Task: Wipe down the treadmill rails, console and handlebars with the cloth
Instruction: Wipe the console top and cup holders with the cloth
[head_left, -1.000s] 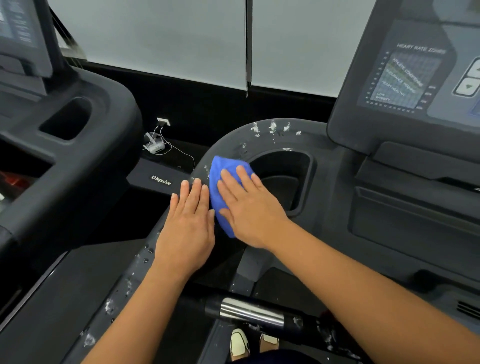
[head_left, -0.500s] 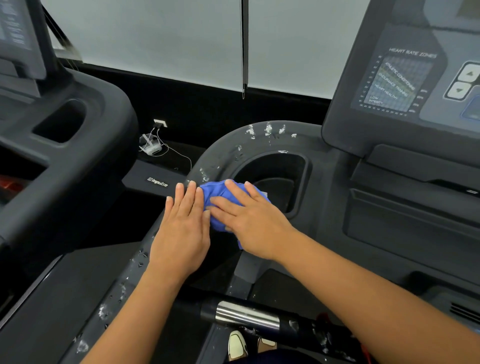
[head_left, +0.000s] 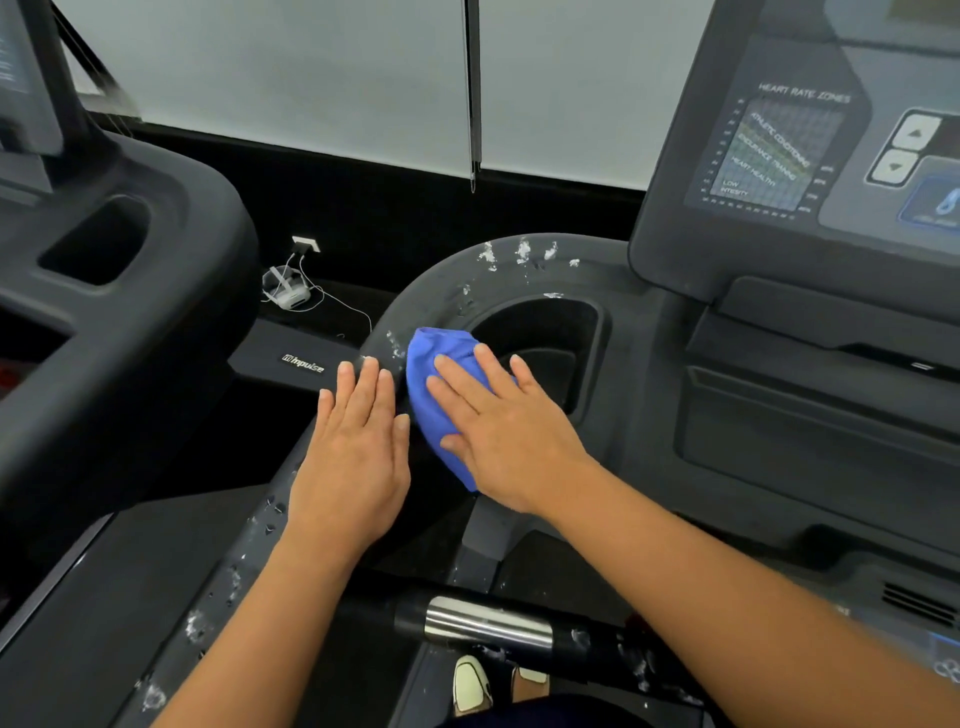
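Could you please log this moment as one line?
right hand presses blue cloth on rail | left hand flat beside it | white flecks ahead unwiped

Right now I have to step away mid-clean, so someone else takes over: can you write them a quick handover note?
Left hand: flat, fingers straight, resting on the curved rail.
Right hand: flat, pressing the blue cloth onto that rail beside the cup holder.
Done: no part looks fully clean.
Left: white flecks on the rail's arc ahead of the cloth, more lower down the rail toward you and around the handlebar; then the console.
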